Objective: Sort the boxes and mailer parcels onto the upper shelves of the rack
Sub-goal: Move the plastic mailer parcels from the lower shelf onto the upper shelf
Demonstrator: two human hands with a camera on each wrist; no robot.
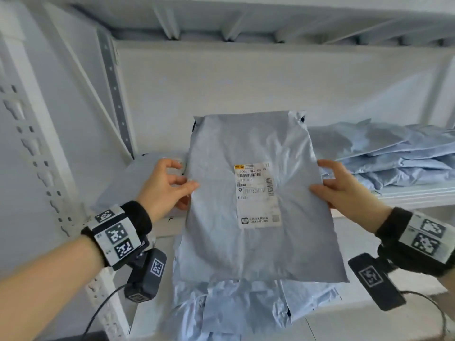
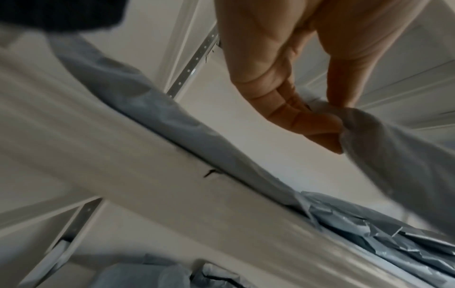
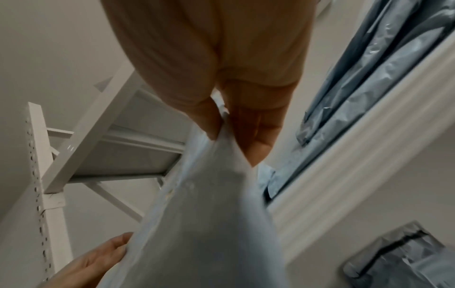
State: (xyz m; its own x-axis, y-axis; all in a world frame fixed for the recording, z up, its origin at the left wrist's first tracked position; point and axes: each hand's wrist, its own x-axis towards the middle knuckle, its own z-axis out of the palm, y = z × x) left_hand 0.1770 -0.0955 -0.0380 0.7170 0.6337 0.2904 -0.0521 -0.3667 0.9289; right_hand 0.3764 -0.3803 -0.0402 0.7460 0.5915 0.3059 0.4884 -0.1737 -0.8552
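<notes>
A grey mailer parcel [image 1: 253, 200] with a white shipping label [image 1: 256, 193] hangs in the air in front of the white rack's shelf [image 1: 416, 193]. My left hand [image 1: 170, 185] pinches its left edge between thumb and fingers [image 2: 317, 124]. On the opposite edge my right hand [image 1: 337, 183] pinches the plastic [image 3: 221, 194] the same way, thumb on top. The parcel's far end reaches over the shelf front. In the right wrist view my left hand [image 3: 98, 259] shows at the parcel's lower edge.
A pile of grey mailers [image 1: 394, 153] lies on the shelf at the right, and another mailer [image 1: 138, 178] lies at the left behind my left hand. More mailers [image 1: 234, 306] sit on the level below. A perforated rack post [image 1: 41, 168] stands at the left.
</notes>
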